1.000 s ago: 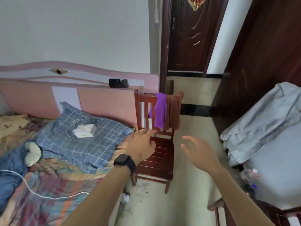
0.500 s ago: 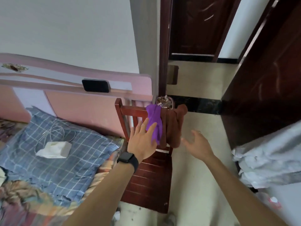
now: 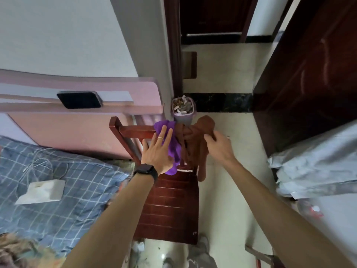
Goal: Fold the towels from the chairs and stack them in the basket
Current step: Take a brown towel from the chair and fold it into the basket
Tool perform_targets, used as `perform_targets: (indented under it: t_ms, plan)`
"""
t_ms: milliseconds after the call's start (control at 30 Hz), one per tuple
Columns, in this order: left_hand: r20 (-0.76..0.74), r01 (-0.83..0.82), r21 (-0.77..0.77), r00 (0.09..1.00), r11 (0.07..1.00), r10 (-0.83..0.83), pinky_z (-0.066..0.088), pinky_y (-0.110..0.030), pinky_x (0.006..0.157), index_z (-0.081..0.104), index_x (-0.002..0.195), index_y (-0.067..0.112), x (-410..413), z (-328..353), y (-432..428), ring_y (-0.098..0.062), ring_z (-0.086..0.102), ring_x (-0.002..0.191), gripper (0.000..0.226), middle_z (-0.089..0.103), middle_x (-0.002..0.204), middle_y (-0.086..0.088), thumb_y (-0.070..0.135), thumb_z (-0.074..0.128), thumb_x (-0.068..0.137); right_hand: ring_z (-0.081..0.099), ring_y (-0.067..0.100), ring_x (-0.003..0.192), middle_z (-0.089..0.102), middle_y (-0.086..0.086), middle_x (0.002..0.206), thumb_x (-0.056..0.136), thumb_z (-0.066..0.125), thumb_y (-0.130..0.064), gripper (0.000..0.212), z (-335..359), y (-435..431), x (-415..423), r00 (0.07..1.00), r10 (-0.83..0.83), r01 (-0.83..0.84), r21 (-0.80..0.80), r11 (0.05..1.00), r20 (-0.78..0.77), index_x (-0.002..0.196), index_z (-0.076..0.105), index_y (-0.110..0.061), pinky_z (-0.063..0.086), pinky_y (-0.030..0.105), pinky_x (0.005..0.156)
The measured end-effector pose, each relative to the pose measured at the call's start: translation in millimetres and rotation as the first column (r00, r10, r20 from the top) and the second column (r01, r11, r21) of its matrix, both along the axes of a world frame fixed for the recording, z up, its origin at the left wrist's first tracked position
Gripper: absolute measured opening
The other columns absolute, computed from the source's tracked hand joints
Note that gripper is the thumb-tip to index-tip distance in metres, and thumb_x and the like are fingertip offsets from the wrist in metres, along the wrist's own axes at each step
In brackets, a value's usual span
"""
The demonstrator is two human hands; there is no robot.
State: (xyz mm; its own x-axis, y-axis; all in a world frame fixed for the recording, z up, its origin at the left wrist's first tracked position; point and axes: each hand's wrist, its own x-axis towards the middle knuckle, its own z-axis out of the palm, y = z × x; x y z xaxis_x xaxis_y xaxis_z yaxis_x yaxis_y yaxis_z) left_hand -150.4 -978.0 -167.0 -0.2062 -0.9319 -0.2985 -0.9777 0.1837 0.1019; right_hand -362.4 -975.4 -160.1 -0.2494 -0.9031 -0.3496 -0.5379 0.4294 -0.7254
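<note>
Now left fingers (image 3: 163,133) lie straight on purple towel (image 3: 174,149); right fingers (image 3: 210,139) meet brown towel (image 3: 195,150), grip unclear.

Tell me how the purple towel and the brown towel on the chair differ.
The purple towel is bright violet; the brown towel is rust-brown. The purple towel hangs shorter; the brown towel reaches lower. The left hand lies flat on the purple towel; the right hand touches the brown towel. Both drape over the chair back.

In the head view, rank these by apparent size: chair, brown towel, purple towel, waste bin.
chair
brown towel
purple towel, partly hidden by the left hand, so its rank is unsure
waste bin
</note>
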Motion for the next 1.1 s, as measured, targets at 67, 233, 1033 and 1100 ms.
perform_targets:
  t_ms: [67, 233, 1033, 1100]
  plan:
    - [0.032, 0.019, 0.022, 0.999, 1.0, -0.019, 0.006, -0.059, 0.12, -0.01, 0.157, 0.033, 3.0, 9.0, -0.7, -0.024, -0.003, 0.154, 0.096, -0.017, 0.165, 0.009, 0.033, 0.056, 0.088, 0.055, 0.033, 0.127, 0.06, 0.011, 0.138, 0.097, 0.043, -0.052, 0.058, 43.2, 2.9, -2.6, 0.997, -0.066, 0.072, -0.14, 0.988, 0.042, 0.14, 0.053, -0.013, 0.042, 0.048, 0.11]
    - [0.034, 0.029, 0.104, 0.999, 0.994, -0.032, 0.006, -0.058, 0.12, 0.007, 0.159, 0.031, 9.8, 47.4, -4.6, -0.023, -0.001, 0.154, 0.084, -0.006, 0.167, 0.004, 0.032, 0.057, 0.091, 0.062, 0.0, 0.084, 0.065, -0.005, 0.091, 0.104, 0.047, -0.031, 0.015, 190.3, 28.6, -3.7, 0.939, -0.202, 0.334, -0.61, 0.719, 0.277, 0.102, 0.059, -0.022, 0.05, 0.021, 0.084]
    - [-0.742, 0.025, 0.356, 0.615, 0.934, 0.266, 0.056, -0.043, 0.087, 0.067, 0.094, 0.028, -46.3, 49.1, 305.7, -0.015, 0.07, 0.087, 0.023, 0.073, 0.088, 0.005, 0.05, 0.062, 0.088, 0.061, 0.024, 0.12, 0.066, -0.005, 0.128, 0.084, 0.079, -0.033, 0.062, 42.1, 366.2, -22.5, 0.511, -0.391, 0.184, 0.346, 0.92, 0.765, 0.132, 0.048, -0.057, 0.049, 0.059, 0.094]
    - [-0.733, 0.042, 0.445, 0.591, 0.894, 0.337, 0.055, -0.033, 0.087, 0.068, 0.096, 0.025, -55.0, 42.8, 325.7, -0.012, 0.069, 0.089, 0.01, 0.073, 0.09, 0.006, 0.033, 0.068, 0.092, 0.067, 0.03, 0.114, 0.07, 0.001, 0.126, 0.082, 0.083, -0.025, 0.074, 21.6, 394.7, -19.1, 0.462, -0.364, 0.082, 0.37, 0.925, 0.808, 0.134, 0.044, -0.06, 0.055, 0.059, 0.087]
